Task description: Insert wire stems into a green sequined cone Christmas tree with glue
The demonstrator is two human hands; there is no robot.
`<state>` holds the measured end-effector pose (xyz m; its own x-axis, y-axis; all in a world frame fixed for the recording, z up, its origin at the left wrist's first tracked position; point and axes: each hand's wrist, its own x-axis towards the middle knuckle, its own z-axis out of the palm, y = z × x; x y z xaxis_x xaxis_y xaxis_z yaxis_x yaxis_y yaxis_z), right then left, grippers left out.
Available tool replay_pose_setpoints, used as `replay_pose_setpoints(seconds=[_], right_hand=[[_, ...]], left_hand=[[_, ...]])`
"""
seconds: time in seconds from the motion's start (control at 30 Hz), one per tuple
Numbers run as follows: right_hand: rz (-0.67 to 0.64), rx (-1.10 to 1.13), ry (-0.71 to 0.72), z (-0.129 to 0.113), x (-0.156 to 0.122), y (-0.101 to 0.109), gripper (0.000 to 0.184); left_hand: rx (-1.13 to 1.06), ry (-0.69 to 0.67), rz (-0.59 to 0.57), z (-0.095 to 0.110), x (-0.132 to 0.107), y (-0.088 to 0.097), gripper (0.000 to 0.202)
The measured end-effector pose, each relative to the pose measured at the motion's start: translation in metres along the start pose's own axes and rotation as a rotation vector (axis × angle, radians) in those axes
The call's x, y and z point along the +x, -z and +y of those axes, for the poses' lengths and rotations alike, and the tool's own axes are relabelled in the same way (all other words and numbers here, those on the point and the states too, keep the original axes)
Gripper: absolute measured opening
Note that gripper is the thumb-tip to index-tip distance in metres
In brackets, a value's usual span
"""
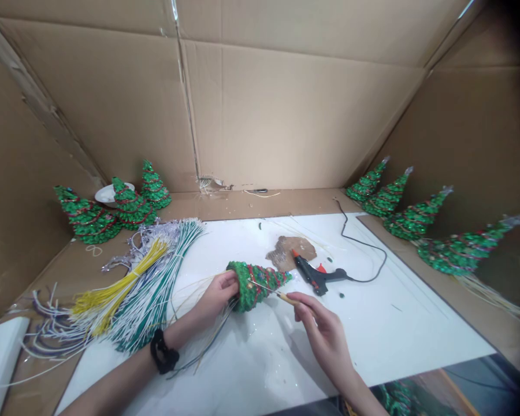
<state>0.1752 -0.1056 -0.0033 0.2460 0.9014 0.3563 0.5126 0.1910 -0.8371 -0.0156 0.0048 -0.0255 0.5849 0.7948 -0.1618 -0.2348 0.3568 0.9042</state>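
Note:
My left hand [219,293] is closed round the wide base of a small green sequinned Christmas tree [260,284] with red trim, held on its side over the white board [398,323]. Thin wires trail from the tree's base under my left wrist. My right hand [323,329] pinches a thin wooden stick [286,298] whose fine tip touches the tree's side. A black band sits on my left wrist.
A black glue gun [318,276] with its cord lies just right of the tree, beside a brown scrap [286,249]. Bundles of white, green and yellow wires [134,289] lie left. Finished trees stand at back left [130,205] and lean along the right cardboard wall [416,216].

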Motion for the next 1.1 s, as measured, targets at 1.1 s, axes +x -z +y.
replay_pose_setpoints(seconds=[1.1], right_hand=[[-0.324, -0.086, -0.091, 0.018, 0.003, -0.038, 0.034]], left_hand=[[0.009, -0.036, -0.031, -0.004, 0.005, 0.002, 0.036]])
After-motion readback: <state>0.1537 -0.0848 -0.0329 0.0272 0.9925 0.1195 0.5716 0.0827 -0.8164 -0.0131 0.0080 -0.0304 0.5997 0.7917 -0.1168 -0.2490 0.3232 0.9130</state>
